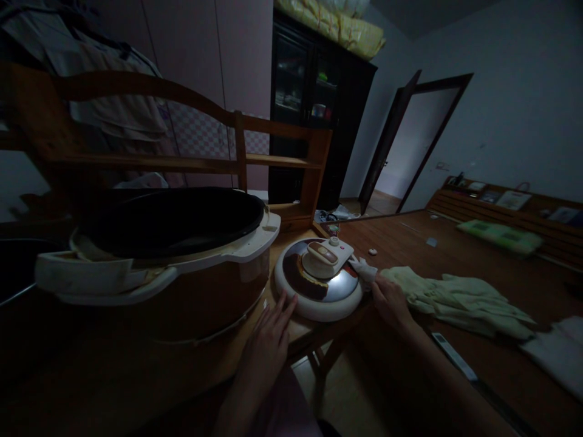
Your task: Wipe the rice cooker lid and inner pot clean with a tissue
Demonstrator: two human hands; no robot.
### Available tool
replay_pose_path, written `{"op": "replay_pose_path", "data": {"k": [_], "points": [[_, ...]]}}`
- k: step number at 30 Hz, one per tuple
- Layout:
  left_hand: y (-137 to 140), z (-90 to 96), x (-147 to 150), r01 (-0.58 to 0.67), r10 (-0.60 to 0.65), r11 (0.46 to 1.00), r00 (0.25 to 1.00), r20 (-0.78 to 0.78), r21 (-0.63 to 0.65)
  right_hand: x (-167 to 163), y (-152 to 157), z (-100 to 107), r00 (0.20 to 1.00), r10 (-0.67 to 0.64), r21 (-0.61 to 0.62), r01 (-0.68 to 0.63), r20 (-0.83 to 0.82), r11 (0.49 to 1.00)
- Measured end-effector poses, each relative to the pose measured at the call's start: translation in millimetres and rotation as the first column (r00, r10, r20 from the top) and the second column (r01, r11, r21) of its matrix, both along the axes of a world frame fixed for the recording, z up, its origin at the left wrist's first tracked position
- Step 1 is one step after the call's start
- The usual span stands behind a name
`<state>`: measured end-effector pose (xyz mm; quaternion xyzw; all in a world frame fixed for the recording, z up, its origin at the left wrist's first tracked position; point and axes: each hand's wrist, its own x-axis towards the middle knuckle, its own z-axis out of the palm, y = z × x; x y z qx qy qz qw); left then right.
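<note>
- Left hand [268,335]: back up, fingers loosely spread, fingertips at the near-left edge of the lid; grip not closed around anything.
- Right hand [392,300]: grip pinching a crumpled white cloth [365,272], thumb and fingers pressed together on it. Cloth is at the lid's right side, by the end of the handle piece.
- Lid [339,284]: top side up on the wooden table [297,331], between the two hands. Pale rim, shiny dark top with brown patches, cream handle piece with a small round knob.
- Pot [248,247]: on the table left of the lid, just beside it; uncovered, black inside, pale rim, brown body.
- Green cloth [460,303]: rumpled on a brown surface [401,237] to the right, beyond the right hand.
- Wooden shelf [282,161]: upright behind pot and lid.
- Dark cabinet [350,103]: farther back, glass-fronted, yellow bundle [355,33] on top.
- Door [396,139]: far right of the cabinet, standing ajar. Room dim.
</note>
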<state>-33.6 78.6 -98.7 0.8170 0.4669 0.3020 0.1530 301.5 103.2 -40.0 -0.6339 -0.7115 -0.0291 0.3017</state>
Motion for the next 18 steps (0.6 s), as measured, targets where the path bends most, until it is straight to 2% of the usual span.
{"op": "replay_pose_path", "data": {"k": [4, 9, 15, 18], "points": [[-0.1, 0.6, -0.6, 0.002, -0.002, 1.0, 1.0, 0.006, 0.01, -15.0, -12.9, -18.6, 0.993, -0.088, 0.071, 0.094, -0.085, 0.993], [0.3, -0.7, -1.1, 0.017, -0.017, 1.0, 1.0, 0.014, 0.025, -31.2, -26.5, -41.3, 0.974, -0.133, 0.138, 0.159, -0.184, 0.978], [0.1, -0.1, -0.9, 0.012, -0.012, 1.0, 1.0, 0.022, 0.01, -37.5, -31.6, -38.2, 0.975, -0.185, 0.131, 0.2, -0.12, 0.971], [-0.3, 0.3, -0.9, 0.021, -0.021, 1.0, 0.999, 0.025, 0.002, -41.1, -36.7, -39.3, 0.97, -0.18, 0.139, 0.203, -0.163, 0.969]]}}
